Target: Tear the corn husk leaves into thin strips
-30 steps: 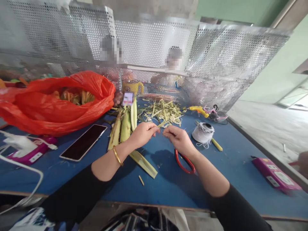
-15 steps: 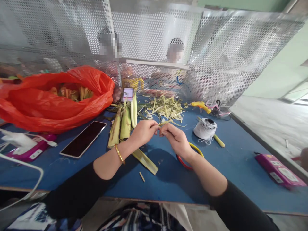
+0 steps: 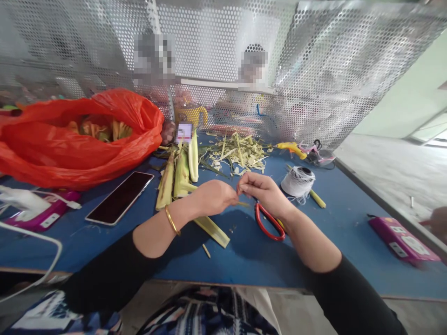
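Observation:
Near the middle of the blue table (image 3: pixel 335 242), my left hand (image 3: pixel 217 197) is closed on a thin plant strip (image 3: pixel 243 204), whose end sticks out to the right below the fingers. Its fingertips meet those of my right hand (image 3: pixel 257 186), which is pinched together; whatever it holds is too small to make out. Red-handled scissors (image 3: pixel 269 228) lie just below my right hand, partly hidden by the wrist. Under my left forearm a flat pale-green stalk piece (image 3: pixel 213 231) pokes out. Thick green stalks (image 3: pixel 181 174) lie behind my left hand.
A red plastic bag (image 3: pixel 139 135), a phone (image 3: pixel 119 197) and a purple power strip (image 3: pixel 45 211) are at left. Plant scraps (image 3: pixel 240 151) lie behind. White string (image 3: pixel 297 182), a yellow glue gun (image 3: pixel 291 149) and another purple strip (image 3: pixel 401 237) are right. People sit behind the perforated screen (image 3: pixel 216 42).
My left hand has turned over, and the plant strip now points down to the right below the fingers. My right hand has shifted slightly right. More of the red handle shows.

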Motion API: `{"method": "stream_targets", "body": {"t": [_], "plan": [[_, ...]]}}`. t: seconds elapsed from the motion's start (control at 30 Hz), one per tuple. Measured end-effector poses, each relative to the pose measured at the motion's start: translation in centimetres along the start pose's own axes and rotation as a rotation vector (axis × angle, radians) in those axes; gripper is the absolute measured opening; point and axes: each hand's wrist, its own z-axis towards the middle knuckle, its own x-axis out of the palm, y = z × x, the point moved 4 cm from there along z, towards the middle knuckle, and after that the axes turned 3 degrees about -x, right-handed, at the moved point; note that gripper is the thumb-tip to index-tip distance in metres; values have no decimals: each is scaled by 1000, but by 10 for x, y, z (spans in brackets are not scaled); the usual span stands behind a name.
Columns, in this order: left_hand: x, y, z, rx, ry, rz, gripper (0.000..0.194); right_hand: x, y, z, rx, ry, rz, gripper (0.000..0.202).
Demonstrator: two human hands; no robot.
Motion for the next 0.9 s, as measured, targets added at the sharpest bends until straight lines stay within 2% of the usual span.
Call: {"method": "stream_targets", "body": {"t": [0.03, 0.1, 0.17, 0.23, 0.33, 0.43, 0.53, 0.63, 0.7, 0.8, 0.9], "plan": [[-3, -1, -1, 33, 2, -121, 21, -2, -2, 1, 46, -5, 122, 17], [-10, 0, -2, 7, -62, -370, 21, -6, -6, 2, 107, -50, 339, 20], [-16, 6, -3, -96, -183, -564, 21, -6, -9, 2, 120, -117, 454, 23], [-17, 12, -3, -209, -306, -690, 22, -3, -10, 2, 79, -181, 450, 23], [-13, 20, -2, -346, -427, -764, 22, 4, -6, 0, -88, -236, 186, 17], [-7, 26, -1, -421, -463, -678, 23, 18, 4, -4, -298, -178, -268, 15], [-5, 26, 1, -416, -439, -528, 23, 29, 8, -9, -413, -73, -550, 19], [-3, 22, 1, -396, -388, -373, 21, 30, 9, -10, -434, -32, -606, 21], [-3, 18, 1, -377, -345, -218, 23, 25, 8, -8, -403, -43, -551, 19], [-4, 13, 0, -304, -251, -61, 23, 14, 2, -4, -244, -67, -355, 16], [-6, 10, -1, -161, -52, -236, 22, 6, -5, 0, -71, -59, -64, 15]]}}
